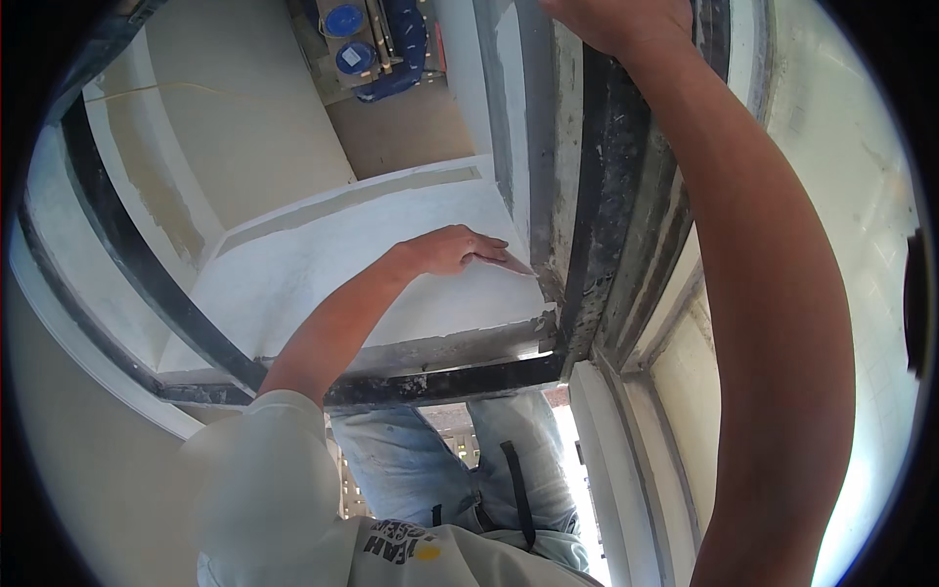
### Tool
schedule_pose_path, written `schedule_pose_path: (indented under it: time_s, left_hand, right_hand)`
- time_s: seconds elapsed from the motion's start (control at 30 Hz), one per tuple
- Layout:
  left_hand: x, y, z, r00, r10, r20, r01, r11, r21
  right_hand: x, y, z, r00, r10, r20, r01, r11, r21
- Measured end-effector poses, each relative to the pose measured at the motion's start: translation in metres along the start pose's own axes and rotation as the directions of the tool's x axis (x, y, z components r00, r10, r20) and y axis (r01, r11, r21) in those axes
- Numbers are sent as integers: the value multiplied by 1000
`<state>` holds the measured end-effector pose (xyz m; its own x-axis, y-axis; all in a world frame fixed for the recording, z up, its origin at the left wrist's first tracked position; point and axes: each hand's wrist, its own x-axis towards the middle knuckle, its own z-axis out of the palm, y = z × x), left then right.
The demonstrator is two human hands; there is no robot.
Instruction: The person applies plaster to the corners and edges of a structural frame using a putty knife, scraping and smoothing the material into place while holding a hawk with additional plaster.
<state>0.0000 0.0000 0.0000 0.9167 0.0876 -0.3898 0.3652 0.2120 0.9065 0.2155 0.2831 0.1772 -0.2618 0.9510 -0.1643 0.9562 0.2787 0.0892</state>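
Plaster-spattered window frame (587, 245), white sill (391, 264)

- The right hand (616, 20) is running off the picture's top edge, its fingers out of sight.
- The left hand (458, 249) is covering whatever its fingertips are pressing at the ledge (391, 274) corner.

The sill (391, 264) is white, its front edge smeared grey. The frame (611, 196) is black, flecked with pale plaster. The walls (245, 108) are cream. The jeans (411, 460) are faded blue, the shirt (274, 489) off-white with black and yellow print. Far above, blue round things (344, 20), perhaps drums.
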Motion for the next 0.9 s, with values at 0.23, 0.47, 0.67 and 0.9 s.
schedule_pose_path:
  time_s: [0.23, 0.47, 0.67, 0.9]
  left_hand:
    - [-10, -50, 34, 999, 17, 38, -15, 999, -33]
    - [-100, -63, 2, 970, -227, 89, 224, 974, 39]
    - [-210, -85, -3, 946, -322, 20, 322, 941, -103]
    - [-290, -92, -63, 877, -467, -113, 480, 864, 151]
  right_hand:
    - [-1, -12, -7, 999, 40, -35, -41, 998, -39]
    - [-1, -8, -7, 998, 34, -61, -41, 993, -108]
    - [3, -11, -8, 996, 49, -72, -55, 995, -80]
    - [4, -15, -10, 995, 56, -79, -60, 997, -57]
